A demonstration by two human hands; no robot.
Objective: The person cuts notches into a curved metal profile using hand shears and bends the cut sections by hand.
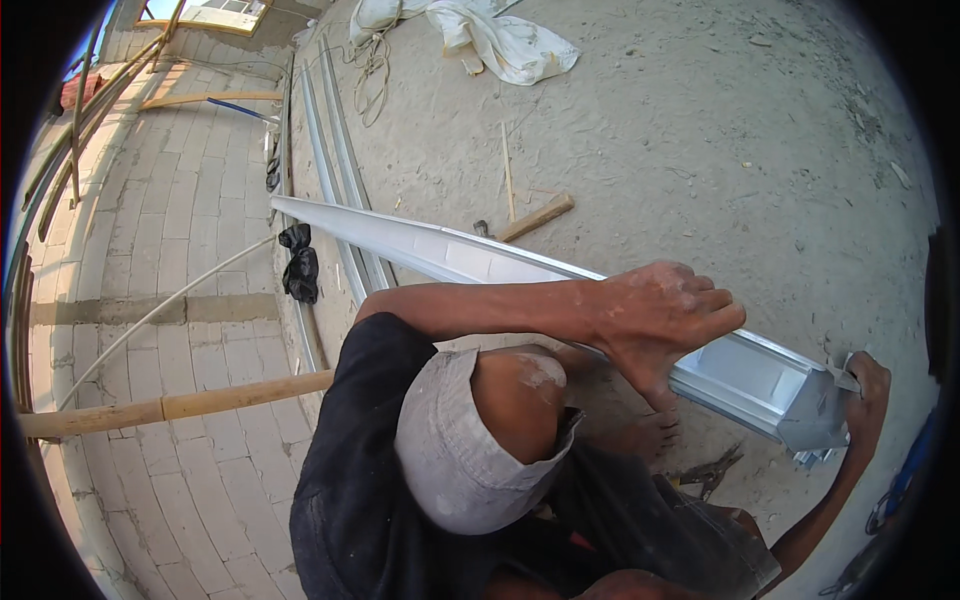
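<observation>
A long, shiny metal channel (480,258) runs slantwise from the back left to the right, its open trough facing up. My left hand (660,320) is closed across it near the right end, fingers over the far edge and thumb on the near side. At that end, a grey folded end piece (815,412) closes off the trough. My right hand (868,390) grips a thin metal flap on the end piece's outer side; its fingertips are partly hidden. Beside my bare foot (640,436) lies a dark plier-like hand tool (712,470), partly covered by my leg.
More metal channels (345,170) lie along the pale block wall (190,350) on the left. Black plastic bags (300,275) and a bamboo pole (180,409) are nearby. On the dusty ground are a wooden piece (537,218) and white sacks (510,45). Something blue (908,465) lies far right.
</observation>
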